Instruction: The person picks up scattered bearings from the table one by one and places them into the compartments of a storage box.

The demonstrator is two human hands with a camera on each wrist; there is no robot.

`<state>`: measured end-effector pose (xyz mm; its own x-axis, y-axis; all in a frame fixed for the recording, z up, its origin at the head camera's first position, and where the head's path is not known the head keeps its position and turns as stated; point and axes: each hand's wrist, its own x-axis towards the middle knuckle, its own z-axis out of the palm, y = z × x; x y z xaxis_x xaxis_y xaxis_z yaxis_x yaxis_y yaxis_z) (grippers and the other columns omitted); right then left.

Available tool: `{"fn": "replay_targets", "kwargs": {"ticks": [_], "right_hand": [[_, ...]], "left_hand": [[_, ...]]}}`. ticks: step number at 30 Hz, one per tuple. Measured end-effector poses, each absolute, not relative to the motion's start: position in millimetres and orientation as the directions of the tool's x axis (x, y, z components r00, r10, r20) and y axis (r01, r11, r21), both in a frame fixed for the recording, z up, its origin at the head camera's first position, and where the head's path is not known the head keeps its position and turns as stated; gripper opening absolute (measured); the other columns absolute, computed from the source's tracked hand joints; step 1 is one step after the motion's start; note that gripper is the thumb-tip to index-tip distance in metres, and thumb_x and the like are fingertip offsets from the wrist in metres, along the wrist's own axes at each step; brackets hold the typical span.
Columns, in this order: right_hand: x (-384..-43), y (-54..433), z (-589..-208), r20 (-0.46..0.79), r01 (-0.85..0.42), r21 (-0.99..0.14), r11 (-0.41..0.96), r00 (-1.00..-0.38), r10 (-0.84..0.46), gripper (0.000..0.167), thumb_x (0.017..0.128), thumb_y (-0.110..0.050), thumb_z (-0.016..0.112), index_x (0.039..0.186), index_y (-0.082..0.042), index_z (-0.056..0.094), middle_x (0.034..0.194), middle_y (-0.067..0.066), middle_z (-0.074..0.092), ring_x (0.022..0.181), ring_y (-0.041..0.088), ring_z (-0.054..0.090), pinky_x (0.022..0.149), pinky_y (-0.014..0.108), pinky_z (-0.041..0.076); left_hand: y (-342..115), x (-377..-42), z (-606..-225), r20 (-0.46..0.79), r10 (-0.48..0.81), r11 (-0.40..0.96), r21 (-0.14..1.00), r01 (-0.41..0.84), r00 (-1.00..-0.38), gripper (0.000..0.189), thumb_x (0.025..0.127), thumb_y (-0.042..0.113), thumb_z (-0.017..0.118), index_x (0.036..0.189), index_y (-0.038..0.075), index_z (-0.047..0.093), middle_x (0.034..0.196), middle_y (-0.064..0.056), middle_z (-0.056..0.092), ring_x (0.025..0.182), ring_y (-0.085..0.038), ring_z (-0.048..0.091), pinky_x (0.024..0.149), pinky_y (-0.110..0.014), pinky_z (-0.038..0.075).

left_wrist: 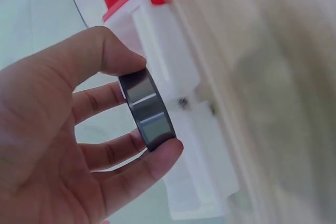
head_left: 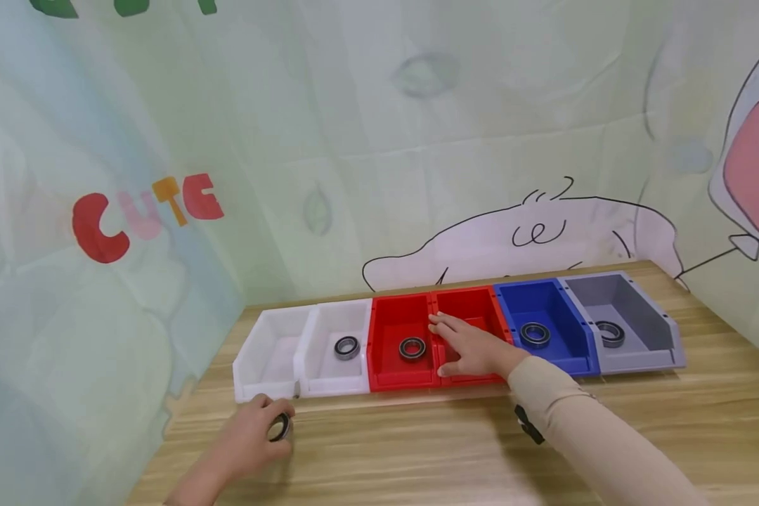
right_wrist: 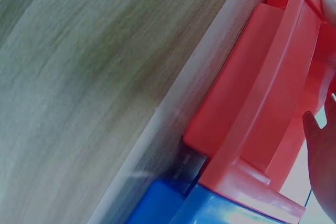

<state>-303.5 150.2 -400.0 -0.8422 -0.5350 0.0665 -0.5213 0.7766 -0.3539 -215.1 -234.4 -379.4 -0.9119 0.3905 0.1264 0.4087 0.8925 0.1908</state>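
My left hand (head_left: 249, 436) pinches a ball bearing (left_wrist: 148, 109) on edge, thumb and fingertips on its outer ring, just in front of the leftmost white bin (head_left: 268, 390). Over the right red bin (head_left: 471, 306) hovers my right hand (head_left: 474, 346), its fingers loosely spread toward the divider of the two red bins; nothing shows in its grasp. The hand hides part of that bin's floor. Other bearings lie flat: one in the second white bin, one in the left red bin (head_left: 392, 313), one in the blue bin (head_left: 525, 299) and one in the grey bin (head_left: 597, 292).
The bins stand side by side in a row on a wood-grain table (head_left: 379, 450), open fronts toward me. A printed cloth (head_left: 329, 126) hangs behind and at both sides. Something small and black (head_left: 529, 424) shows beneath the right forearm.
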Motion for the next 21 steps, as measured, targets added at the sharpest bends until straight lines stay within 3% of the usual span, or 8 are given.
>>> {"fn": "replay_targets", "kwargs": {"ticks": [10, 21], "right_hand": [[-305.3, 148.0, -401.0, 0.056, -0.502, -0.366, 0.784, -0.853, -0.520, 0.082, 0.079, -0.041, 0.068, 0.144, -0.013, 0.029, 0.154, 0.006, 0.018, 0.142, 0.028, 0.017, 0.110, 0.047, 0.030], [-303.7, 147.9, -400.2, 0.041, -0.493, -0.343, 0.800, -0.858, -0.511, 0.080, 0.079, -0.042, 0.067, 0.144, -0.015, 0.030, 0.154, 0.003, 0.018, 0.142, 0.026, 0.017, 0.108, 0.046, 0.032]], "left_hand": [[-238.6, -243.6, -348.3, 0.111, 0.368, 0.914, 0.138, 0.381, -0.923, 0.030, 0.068, 0.018, 0.067, 0.098, 0.015, 0.062, 0.086, -0.003, 0.054, 0.071, -0.013, 0.048, 0.065, -0.032, 0.044], [-239.1, -274.3, -344.5, 0.140, 0.373, 0.915, 0.111, 0.389, -0.917, 0.030, 0.070, 0.016, 0.064, 0.099, 0.009, 0.062, 0.088, -0.009, 0.055, 0.071, -0.018, 0.048, 0.065, -0.033, 0.041]]}}
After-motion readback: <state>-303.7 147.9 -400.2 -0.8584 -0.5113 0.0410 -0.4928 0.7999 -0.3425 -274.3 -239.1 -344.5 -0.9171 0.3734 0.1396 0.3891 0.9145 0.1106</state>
